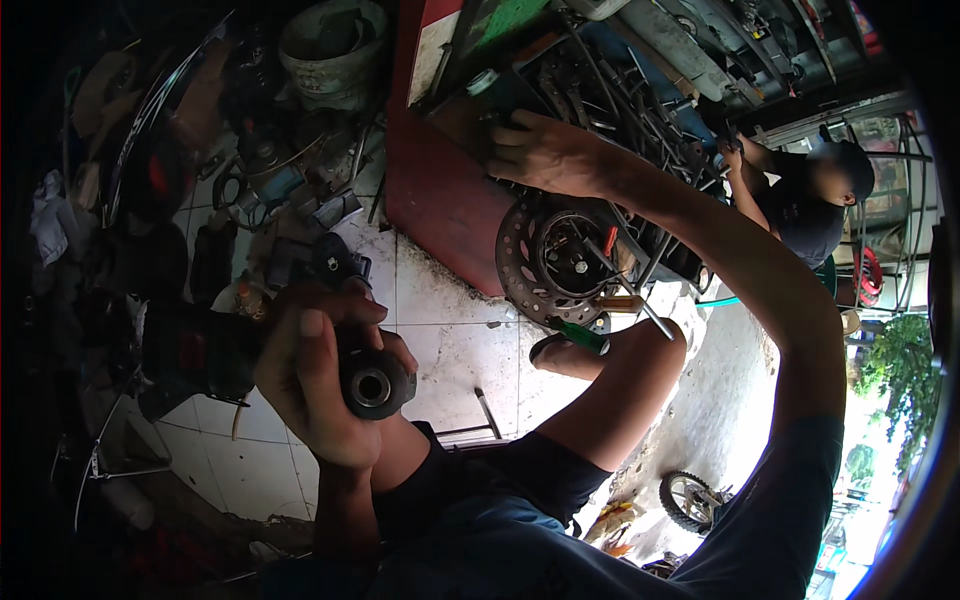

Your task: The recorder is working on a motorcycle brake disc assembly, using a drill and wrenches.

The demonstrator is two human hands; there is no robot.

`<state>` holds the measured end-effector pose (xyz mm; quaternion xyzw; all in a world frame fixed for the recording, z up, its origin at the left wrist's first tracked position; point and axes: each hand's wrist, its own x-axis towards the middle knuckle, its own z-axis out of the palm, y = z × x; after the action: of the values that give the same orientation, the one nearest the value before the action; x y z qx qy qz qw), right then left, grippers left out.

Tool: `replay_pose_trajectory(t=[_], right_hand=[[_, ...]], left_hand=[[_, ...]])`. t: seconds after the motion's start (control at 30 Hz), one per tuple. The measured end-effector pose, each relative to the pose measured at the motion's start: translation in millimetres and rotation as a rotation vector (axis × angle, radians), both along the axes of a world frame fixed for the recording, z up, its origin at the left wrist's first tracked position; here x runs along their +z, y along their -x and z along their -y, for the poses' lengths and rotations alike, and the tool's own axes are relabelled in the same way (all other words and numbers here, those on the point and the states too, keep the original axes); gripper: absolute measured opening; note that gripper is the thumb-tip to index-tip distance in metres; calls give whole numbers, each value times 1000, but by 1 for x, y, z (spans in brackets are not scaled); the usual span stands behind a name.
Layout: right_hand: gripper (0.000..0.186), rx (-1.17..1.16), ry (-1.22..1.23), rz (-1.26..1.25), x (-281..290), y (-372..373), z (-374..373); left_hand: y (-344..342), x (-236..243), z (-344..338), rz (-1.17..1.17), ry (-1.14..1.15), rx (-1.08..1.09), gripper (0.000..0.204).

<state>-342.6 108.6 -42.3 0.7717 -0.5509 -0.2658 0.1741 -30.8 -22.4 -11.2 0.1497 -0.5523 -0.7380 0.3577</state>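
My left hand (330,385) is wrapped round a dark power tool (378,402), whose round nose faces up with a metal-lined hole in its end. A bulky dark body extends left of the fist, deep in shadow. My right arm stretches forward across the view. At its end my right hand (545,150) is over the shadowed edge of a pile of metal tools and parts (610,90), fingers bent and apart. Its fingertips fade into the dark, and nothing held shows. Below this hand stand a brake disc (515,255) and a green-handled screwdriver (578,335).
A red cabinet side (430,210) rises from the tiled floor (450,360). A dirty white bucket (333,60) and cluttered machine parts (270,170) lie to the left. Another person (810,200) works at the far right. A wheel (690,502) is at lower right.
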Motion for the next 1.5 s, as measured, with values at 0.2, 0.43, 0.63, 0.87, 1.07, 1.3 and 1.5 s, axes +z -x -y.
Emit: replay_pose_trajectory(t=[0.2, 0.43, 0.63, 0.87, 1.07, 1.3, 1.5], right_hand=[[29, -52, -14, 21, 0, -3, -4], [27, -168, -77, 298, 8, -4, -3], [29, -244, -116, 341, 18, -13, 4], [25, -286, -104, 380, 24, -18, 3], [15, -492, 110, 829, 26, -24, -8], [23, -739, 296, 1316, 31, -33, -16], [33, -1090, 341, 2234, 82, -82, -43]], left_hand=[[6, 3, -5, 32, -2, 18, 40], [10, 5, -8, 66, 47, 15, 40], [13, 4, -13, 50, 28, 55, 39], [13, 3, -10, 34, 68, -14, 37], [12, 7, -18, 62, -29, -2, 38], [10, 7, -20, 164, 57, -28, 40], [6, 11, -24, 150, -47, -22, 45]])
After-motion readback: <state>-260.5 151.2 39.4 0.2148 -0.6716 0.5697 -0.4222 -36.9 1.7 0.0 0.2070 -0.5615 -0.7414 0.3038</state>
